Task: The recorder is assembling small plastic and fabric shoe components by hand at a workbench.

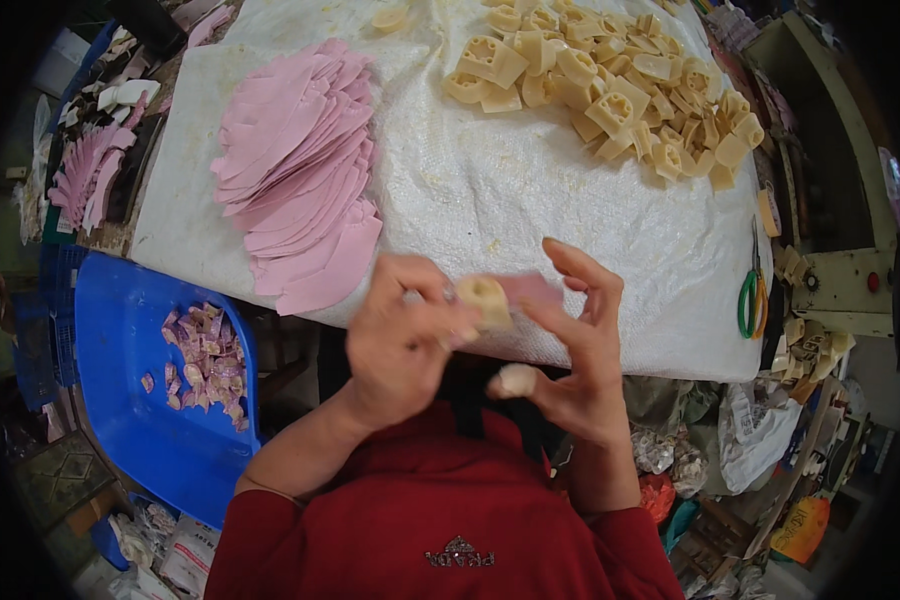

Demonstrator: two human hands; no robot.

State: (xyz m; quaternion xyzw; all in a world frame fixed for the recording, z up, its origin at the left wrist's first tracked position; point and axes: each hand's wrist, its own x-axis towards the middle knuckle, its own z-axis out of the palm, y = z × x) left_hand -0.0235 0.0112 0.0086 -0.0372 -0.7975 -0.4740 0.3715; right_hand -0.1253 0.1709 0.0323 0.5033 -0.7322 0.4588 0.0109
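My left hand [400, 335] and my right hand [575, 345] meet just in front of the table's near edge. Between them they hold a small cream plastic piece [484, 300] with a pink leaf-shaped strip [532, 290] against it. The left fingers pinch the cream piece; the right fingers grip the pink strip. My right thumb wears a pale wrapping [515, 380]. A stack of pink leaf-shaped pieces [305, 170] lies on the white woven cloth [490, 190] to the left. A heap of cream plastic pieces [610, 80] lies at the far right.
A blue tray [130, 400] with several small pink assembled pieces [205, 365] sits at my lower left. Scissors with green and orange handles [752, 295] hang at the table's right edge. More pink pieces [90, 170] lie far left. Bags and clutter fill the floor at right.
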